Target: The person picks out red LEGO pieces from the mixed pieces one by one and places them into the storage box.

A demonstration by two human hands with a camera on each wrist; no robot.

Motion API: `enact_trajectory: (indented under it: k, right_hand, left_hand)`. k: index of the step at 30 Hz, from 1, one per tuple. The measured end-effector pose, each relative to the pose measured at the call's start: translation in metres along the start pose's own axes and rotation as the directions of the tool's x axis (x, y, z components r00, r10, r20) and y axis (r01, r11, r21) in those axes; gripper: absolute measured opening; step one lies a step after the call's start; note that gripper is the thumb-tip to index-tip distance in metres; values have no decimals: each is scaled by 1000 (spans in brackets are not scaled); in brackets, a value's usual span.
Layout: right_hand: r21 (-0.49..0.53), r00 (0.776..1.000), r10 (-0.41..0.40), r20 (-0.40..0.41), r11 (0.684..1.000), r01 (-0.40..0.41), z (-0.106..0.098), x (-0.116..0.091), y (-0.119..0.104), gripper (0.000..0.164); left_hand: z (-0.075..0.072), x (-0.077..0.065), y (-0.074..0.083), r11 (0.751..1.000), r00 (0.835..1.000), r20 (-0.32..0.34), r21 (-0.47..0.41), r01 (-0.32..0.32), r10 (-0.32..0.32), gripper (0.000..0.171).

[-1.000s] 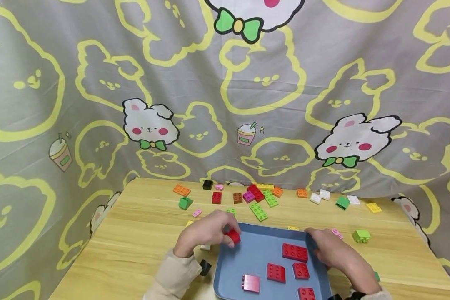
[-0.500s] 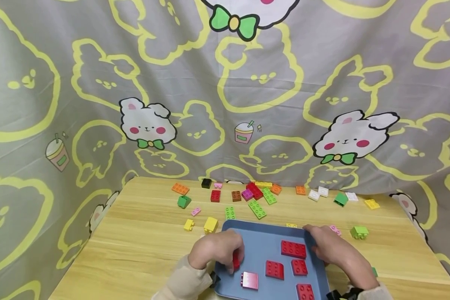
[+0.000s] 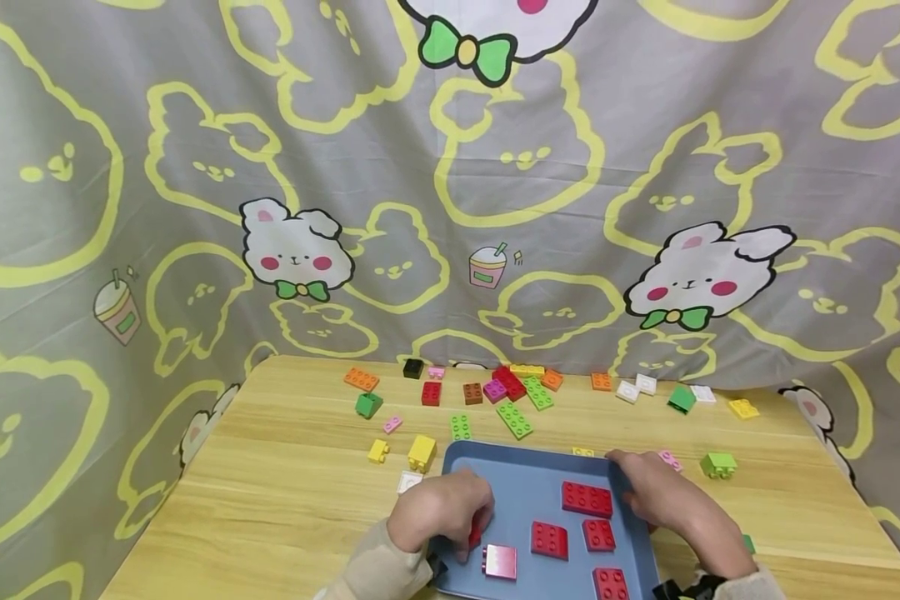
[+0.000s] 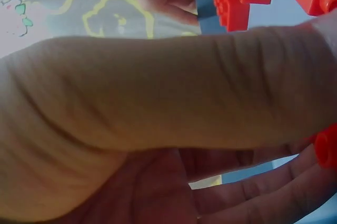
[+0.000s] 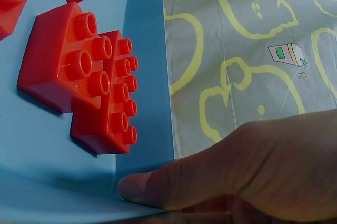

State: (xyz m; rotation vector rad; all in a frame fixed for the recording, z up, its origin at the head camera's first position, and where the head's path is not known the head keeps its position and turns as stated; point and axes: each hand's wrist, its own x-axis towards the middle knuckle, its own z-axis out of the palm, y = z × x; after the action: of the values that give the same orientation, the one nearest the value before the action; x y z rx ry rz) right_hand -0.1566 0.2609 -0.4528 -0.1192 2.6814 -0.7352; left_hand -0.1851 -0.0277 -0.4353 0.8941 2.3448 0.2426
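A blue tray [image 3: 521, 457] holds several red toy building bricks, among them a long eight-stud one [image 3: 587, 498]. My left hand [image 3: 444, 510] is inside the tray's left side, fingertips low near its floor. It pinches a red brick [image 4: 327, 147], mostly hidden by the hand in the head view. Beside those fingertips a red brick [image 3: 500, 562] lies on its side, studs to the left. My right hand [image 3: 663, 500] grips the tray's far right corner. In the right wrist view its thumb [image 5: 152, 187] lies over the rim, with the fingers underneath outside.
Beyond the tray, several loose bricks lie scattered across the wooden table [image 3: 285, 450], including a light green one [image 3: 514, 419], a yellow one [image 3: 422, 452] and a red one [image 3: 431, 393]. A patterned grey curtain [image 3: 397, 167] hangs behind the table.
My left hand has brought the red brick from the tray's far left part down toward the near left, beside the brick lying on its side. The right hand keeps its hold on the corner.
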Motion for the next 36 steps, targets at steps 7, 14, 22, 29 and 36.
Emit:
enact_trajectory:
  k: [7,14,22,29,36]
  right_hand:
    - [-5,1000,14,6,1000,-14,1,0,1,51]
    - [-32,1000,4,-4,999,-4,-1,0,-1,51]
    - [-52,1000,6,1,999,-6,-3,1,-2,49]
    - [-70,1000,-1,-1,998,1,-2,0,-2,48]
    - [-64,1000,-10,-10,998,10,2,0,-2,46]
  left_hand:
    - [-4,-1,-5,998,1000,-7,-47,-29,29,26]
    - [-27,-8,-35,947,939,-257,-169,-275,227,13]
    - [-44,-8,-94,930,753,-656,-237,-281,61,19]
    - [-33,15,-125,956,691,-719,-243,-163,-65,40]
    - [-27,42,-136,981,708,-706,-144,-129,-11,41]
